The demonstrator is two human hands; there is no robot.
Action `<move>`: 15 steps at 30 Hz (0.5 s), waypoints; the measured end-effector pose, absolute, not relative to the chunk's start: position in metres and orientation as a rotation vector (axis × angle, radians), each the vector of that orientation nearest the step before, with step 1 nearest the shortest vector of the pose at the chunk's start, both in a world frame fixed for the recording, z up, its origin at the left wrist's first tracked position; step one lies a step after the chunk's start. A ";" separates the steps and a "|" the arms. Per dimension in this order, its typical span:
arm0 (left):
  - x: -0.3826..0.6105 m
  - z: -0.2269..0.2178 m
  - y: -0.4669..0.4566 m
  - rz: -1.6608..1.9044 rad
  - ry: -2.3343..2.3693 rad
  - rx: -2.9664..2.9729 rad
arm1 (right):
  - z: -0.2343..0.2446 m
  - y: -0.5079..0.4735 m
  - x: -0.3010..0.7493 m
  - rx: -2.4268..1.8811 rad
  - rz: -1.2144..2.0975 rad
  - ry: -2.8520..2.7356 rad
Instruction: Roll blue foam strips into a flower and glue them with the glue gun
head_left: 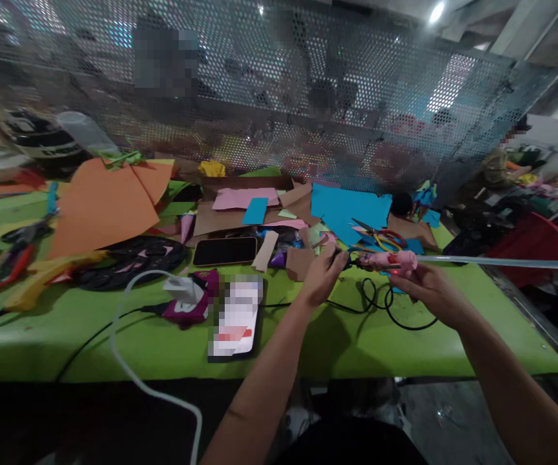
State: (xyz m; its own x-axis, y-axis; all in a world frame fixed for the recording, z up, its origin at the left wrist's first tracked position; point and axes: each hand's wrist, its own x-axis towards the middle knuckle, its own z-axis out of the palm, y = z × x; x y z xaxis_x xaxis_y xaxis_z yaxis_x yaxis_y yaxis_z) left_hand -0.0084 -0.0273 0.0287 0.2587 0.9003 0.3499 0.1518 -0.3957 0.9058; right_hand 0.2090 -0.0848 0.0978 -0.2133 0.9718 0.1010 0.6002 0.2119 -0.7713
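A pink glue gun (395, 261) lies sideways over the table, a small red light glowing on it. My right hand (431, 294) is closed around its body from below. From its back end a long translucent glue stick (496, 261) runs out to the right. My left hand (325, 274) is closed at the gun's front end, pinching something small and dark that I cannot make out. Just behind the gun lie scissors with red-and-yellow handles (388, 241). A black cord (400, 323) loops on the table beneath both hands.
On the green table (366, 355) lie a lit phone (239, 316), a dark phone (225, 251), a purple power adapter (189, 303) and a yellow glue gun (41, 278). Orange paper (107, 206) and blue paper (349, 210) lie farther back. A perforated metal screen (259, 84) stands behind.
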 end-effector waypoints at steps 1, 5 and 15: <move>-0.009 0.029 -0.028 1.191 0.980 1.758 | 0.098 -0.085 0.208 -1.447 0.829 -1.900; -0.010 0.031 -0.028 1.171 1.021 1.800 | 0.099 -0.086 0.210 -1.472 0.814 -1.902; -0.009 0.026 -0.026 1.226 0.989 1.818 | 0.098 -0.087 0.208 -1.455 0.810 -1.839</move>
State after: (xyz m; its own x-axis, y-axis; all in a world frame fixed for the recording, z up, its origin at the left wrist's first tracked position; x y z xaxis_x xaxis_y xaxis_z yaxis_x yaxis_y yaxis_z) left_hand -0.0088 -0.0264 0.0258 0.2536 0.8833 0.3943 0.1985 -0.4465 0.8725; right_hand 0.2083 -0.0875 0.0982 -0.1741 0.9782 0.1127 0.5775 0.1942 -0.7930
